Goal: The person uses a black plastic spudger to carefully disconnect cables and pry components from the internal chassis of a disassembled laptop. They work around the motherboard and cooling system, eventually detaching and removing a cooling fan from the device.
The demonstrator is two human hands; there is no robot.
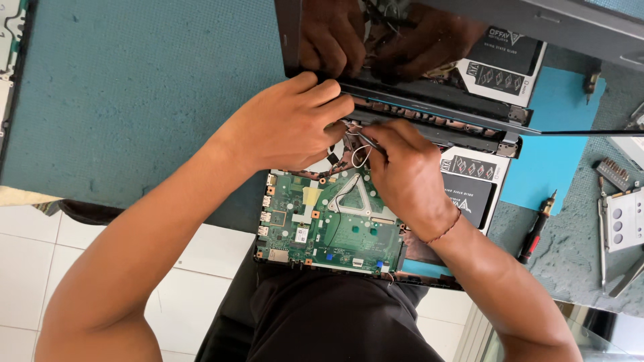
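teal mat [134,87] over white tile floor [27,268] | both grips pinch thin wires [359,153] at opened laptop [322,234]

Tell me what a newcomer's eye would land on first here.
The green circuit board of an opened laptop fills the centre. Just above it, the left hand and right hand meet over thin wires by the hinge. A red-and-black screwdriver lies to the right on the mat.
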